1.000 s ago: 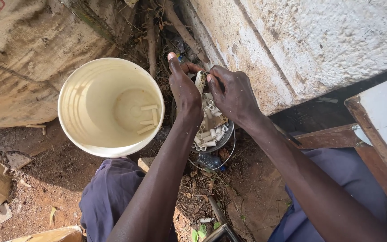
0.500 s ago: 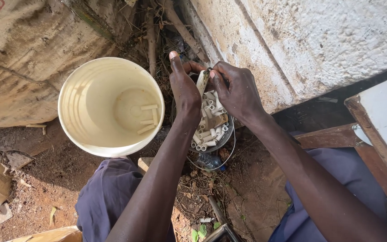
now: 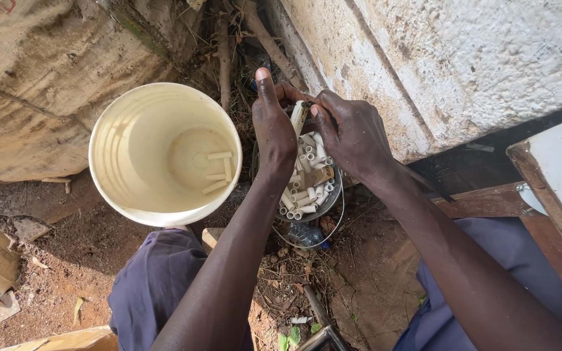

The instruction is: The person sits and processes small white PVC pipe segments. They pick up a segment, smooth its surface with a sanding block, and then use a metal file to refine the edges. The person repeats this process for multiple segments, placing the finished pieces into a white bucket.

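Both hands pinch one pale tube piece (image 3: 298,116) between them: the right hand (image 3: 352,133) has its grip shut on it with thumb and fingers, while the left hand (image 3: 273,130) touches it, forefinger stretched toward twelve o'clock; how tightly it holds cannot be told. Directly below, at six o'clock, sits a dark bowl (image 3: 330,195) heaped with short white tubes (image 3: 304,195). At nine o'clock stands a cream bucket (image 3: 131,130) holding four tubes, on dirt ground (image 3: 66,260).
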